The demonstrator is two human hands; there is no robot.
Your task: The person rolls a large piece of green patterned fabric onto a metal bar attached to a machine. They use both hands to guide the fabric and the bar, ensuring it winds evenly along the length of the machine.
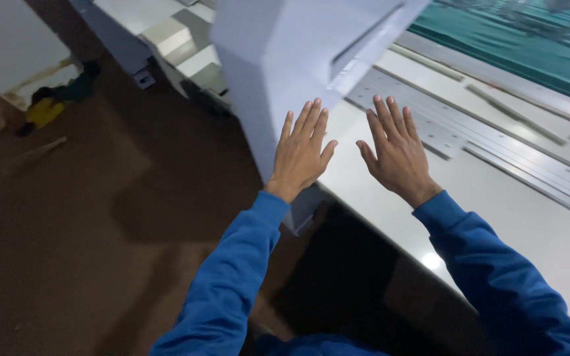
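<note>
Fingers point(311, 115) of the left hand point(300, 155) are lying flat and spread, grasping nothing, against the white machine housing point(278, 59) standing on the bench point(496, 211); the right hand point(397, 151) is hovering released just beside it, near metal rails point(496, 142).

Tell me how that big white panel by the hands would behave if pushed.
The white panel looks rigid and boxy, so it would probably shift as one piece without flexing. Its glossy painted face may be slippery under the left hand and right hand. It seems bulky, likely heavy.
</note>
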